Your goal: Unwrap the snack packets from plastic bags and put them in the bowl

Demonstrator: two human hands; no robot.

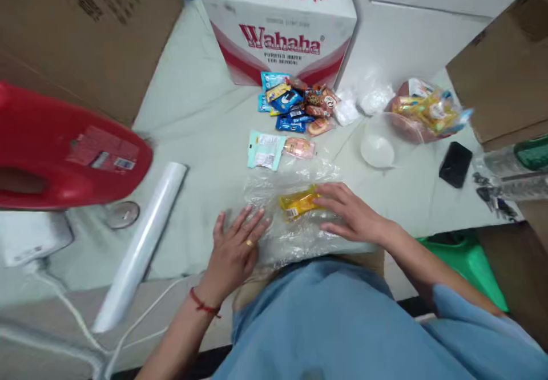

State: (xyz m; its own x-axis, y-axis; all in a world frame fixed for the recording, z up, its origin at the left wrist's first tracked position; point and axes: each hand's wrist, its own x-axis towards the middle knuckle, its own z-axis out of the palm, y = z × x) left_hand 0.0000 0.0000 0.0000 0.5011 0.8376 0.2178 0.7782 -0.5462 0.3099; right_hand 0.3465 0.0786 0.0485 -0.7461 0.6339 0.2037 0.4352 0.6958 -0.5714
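A clear plastic bag (299, 237) lies flat near the table's front edge, with a yellow snack packet (298, 202) inside it. My left hand (237, 247) rests flat on the bag's left edge, fingers spread and open. My right hand (351, 213) lies flat on the bag's right side, fingertips touching the yellow packet. Just beyond the bag lie a mint-green packet (265, 149) and a pink wrapped snack (298, 148).
A pile of snack packets (297, 107) sits before a Wahaha carton (278, 32). A white bowl (377, 150), a bag of snacks (423, 112) and a black object (455, 164) stand right. A roll of film (141, 243) and a red appliance (64, 152) are left.
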